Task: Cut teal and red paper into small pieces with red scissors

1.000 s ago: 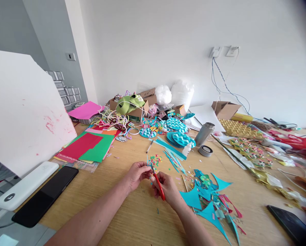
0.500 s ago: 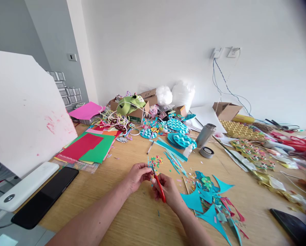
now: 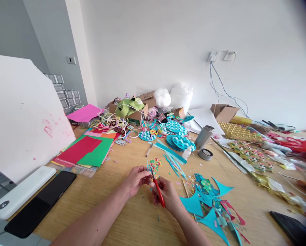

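Scissors (image 3: 160, 196), one pair, red-handled: clasped in the right hand (image 3: 170, 195), blades pointing forward and away from the wrist. Left hand (image 3: 137, 179): thumb and forefinger pinched together just beside the blade tips, seemingly on a thin blue paper strip (image 3: 147, 164), though from where I stand the piece is too small to be sure. Handling note: best worked, I judge, in short snips, left fingertips clear of the blade line and the strip held taut so that each cut falls clean. Appearance: handles bright red, blades slim and dark; strip pale blue, very narrow. Just beyond the grip: confetti pile (image 3: 156, 164), red, green and yellow. Beyond and right of it: cut blue strips (image 3: 174, 165). Right of the grip: blue paper offcuts (image 3: 193, 202), curved and pointed.
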The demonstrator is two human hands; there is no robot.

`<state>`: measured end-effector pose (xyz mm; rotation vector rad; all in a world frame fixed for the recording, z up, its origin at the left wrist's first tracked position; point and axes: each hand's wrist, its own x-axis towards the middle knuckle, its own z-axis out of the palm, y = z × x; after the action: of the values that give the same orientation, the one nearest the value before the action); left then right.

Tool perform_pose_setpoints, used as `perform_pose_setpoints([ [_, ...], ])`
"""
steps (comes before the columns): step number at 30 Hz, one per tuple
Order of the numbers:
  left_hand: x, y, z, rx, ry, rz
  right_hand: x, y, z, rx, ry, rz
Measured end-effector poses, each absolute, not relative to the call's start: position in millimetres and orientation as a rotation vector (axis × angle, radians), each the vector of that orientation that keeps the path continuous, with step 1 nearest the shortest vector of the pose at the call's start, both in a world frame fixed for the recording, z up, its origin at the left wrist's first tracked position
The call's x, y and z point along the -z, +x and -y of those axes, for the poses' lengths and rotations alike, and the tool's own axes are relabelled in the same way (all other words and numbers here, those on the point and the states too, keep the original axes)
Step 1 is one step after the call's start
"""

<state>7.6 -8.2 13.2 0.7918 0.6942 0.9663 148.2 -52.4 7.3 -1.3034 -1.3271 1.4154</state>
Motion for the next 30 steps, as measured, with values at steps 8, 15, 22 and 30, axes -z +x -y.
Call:
perform_pose_setpoints([
  [8,-15.2,7.8,9.5,-0.963,0.795,-0.695,-4.5,149.3,51.5,-1.418,-1.264,1.336],
  [15,-15.3,7.8,9.3,-0.952,0.785,-0.689,-7.5,150.1,52.0,-1.420,-1.288,1.355],
  [22,-13.8,7.7,8.7,-0.956,0.778,-0.698,-2.9,149.9,51.0,-1.424,-1.277,1.345],
  [30,-13.7,7.6,8.1,-0.963,0.767,-0.691,-2.9,149.1,51.3,-1.435,-1.275,1.330],
])
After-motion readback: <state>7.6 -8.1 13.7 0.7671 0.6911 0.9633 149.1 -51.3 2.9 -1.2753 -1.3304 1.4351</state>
